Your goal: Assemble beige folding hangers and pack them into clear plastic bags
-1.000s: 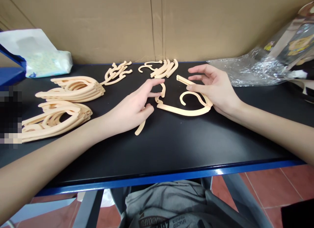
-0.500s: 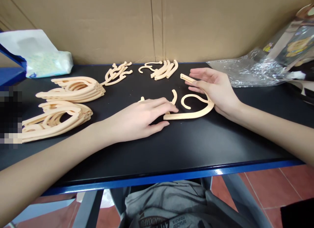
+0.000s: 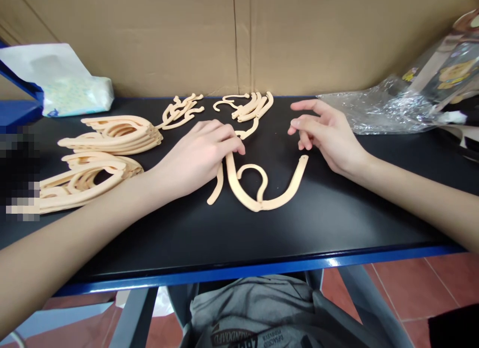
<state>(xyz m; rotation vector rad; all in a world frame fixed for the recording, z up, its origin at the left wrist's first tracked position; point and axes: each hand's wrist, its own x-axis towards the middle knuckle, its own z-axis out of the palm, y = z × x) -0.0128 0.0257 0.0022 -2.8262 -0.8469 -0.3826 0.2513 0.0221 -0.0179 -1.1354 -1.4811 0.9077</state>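
Note:
A beige plastic clothes hanger (image 3: 286, 194) lies on the black table, its two curved arms pointing away from me and its hook (image 3: 258, 169) curling between them. My left hand (image 3: 205, 151) is closed around the far end of the left arm, fingers bent downward; the exact grip is partly hidden. From beneath that hand stick out a curved beige piece (image 3: 216, 187) on the near side and another beige piece (image 3: 250, 131) on the far side. How these join is covered. My right hand (image 3: 322, 131) hovers beyond the right arm's tip, fingers apart and holding nothing.
Two stacks of beige hangers (image 3: 119, 138) (image 3: 112, 188) stand at left. Loose beige hooks (image 3: 183, 111) and curved arms (image 3: 252, 106) lie at the back. A white packet (image 3: 78, 96) is back left, clear plastic bags (image 3: 385, 108) back right. Cardboard (image 3: 168, 43) rises behind.
The hanger has turned, so its bend now faces me and its arms point away. My right hand has let go of it. My left hand has shifted slightly left and away from me.

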